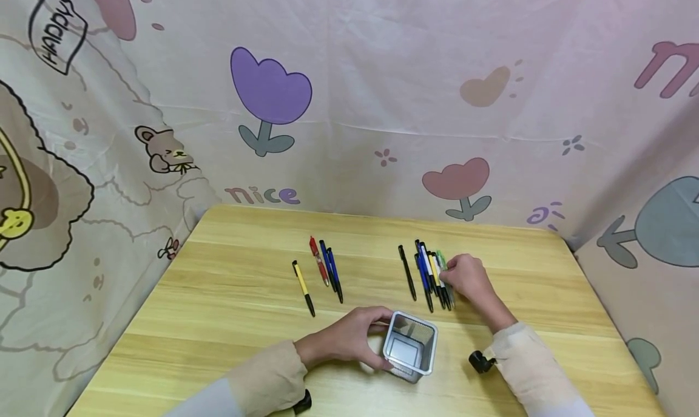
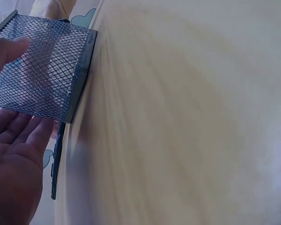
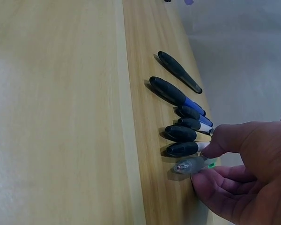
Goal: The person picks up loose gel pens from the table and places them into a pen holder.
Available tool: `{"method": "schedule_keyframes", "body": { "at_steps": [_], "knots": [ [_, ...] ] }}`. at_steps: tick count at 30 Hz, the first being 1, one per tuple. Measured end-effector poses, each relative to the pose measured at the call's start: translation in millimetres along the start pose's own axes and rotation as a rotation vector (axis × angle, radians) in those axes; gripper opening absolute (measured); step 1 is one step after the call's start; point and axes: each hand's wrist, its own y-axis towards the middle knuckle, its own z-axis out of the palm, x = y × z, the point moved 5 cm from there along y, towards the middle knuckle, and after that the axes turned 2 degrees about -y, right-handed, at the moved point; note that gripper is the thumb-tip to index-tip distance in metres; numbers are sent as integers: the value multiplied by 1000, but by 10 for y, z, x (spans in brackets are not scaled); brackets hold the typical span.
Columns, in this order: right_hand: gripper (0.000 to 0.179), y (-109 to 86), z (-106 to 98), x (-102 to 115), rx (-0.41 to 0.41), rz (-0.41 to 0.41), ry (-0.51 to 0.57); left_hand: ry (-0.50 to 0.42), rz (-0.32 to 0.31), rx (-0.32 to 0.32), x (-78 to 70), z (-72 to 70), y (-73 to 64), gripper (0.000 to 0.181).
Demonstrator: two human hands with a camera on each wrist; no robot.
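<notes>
A square silver mesh pen holder stands near the front of the table, open side up, its inner bottom visible. My left hand holds it from the left, thumb at the near corner and fingers round the far side. In the left wrist view the thumb lies against the mesh. My right hand is at the right end of a row of pens, pinching a clear pen with green parts between thumb and index finger. Beside it lie white, yellow and blue pens with black ends.
A lone black pen lies just left of the row. Farther left are a red pen, two blue pens and a yellow pen. A printed cloth hangs behind the wooden table and at both sides.
</notes>
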Motion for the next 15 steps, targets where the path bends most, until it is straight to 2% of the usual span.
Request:
{"method": "schedule_keyframes", "body": {
  "at_steps": [9, 15],
  "knots": [
    [36, -31, -8, 28, -3, -12, 5, 97, 21, 36, -36, 0, 45, 72],
    [37, -41, -73, -18, -30, -20, 33, 224, 34, 53, -69, -23, 60, 69]
  ]
}}
